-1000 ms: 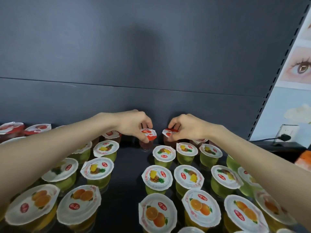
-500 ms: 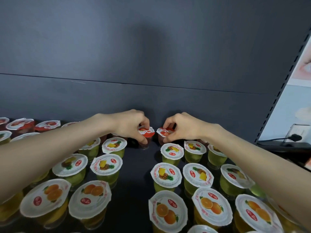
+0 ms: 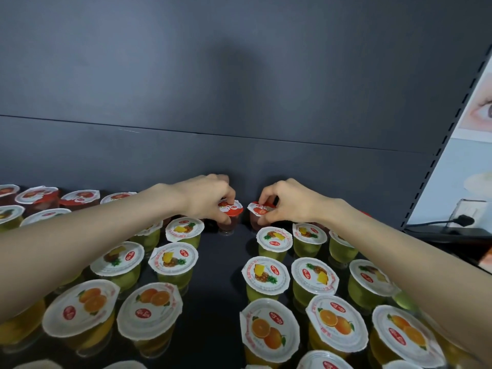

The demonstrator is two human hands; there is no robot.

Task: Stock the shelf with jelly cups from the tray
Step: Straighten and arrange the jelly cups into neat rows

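Head view: both arms reach to the back of the dark shelf (image 3: 218, 302). Left hand (image 3: 205, 198) pinches the rim of a red jelly cup (image 3: 229, 213), thumb under the foil lid, fingers curled on top. Right hand (image 3: 287, 202) pinches a second red jelly cup (image 3: 259, 211) the same way. The 2 cups sit side by side with a narrow gap between them, just in front of the grey back panel (image 3: 239, 102); whether their bases touch the shelf is hard to tell.

Open room: a bare lane runs down the shelf middle from the front edge to the 2 held cups. It is flanked by pineapple cups (image 3: 175, 258) and orange cups (image 3: 269, 331) on both sides. Left of the left hand, a row of strawberry cups (image 3: 80, 198) already lines the back panel. The perforated upright (image 3: 447, 134) closes the right end; beyond it, a black plug (image 3: 464, 221) sits in a wall outlet.

Versus 0.5 s ago: hands and both cups hold the same grips and the same spot at the back. The view has panned slightly left, so more of the red row shows at far left and the right wall takes less of the frame. Versus 1.0 s ago: same grips, hands a touch higher in frame.
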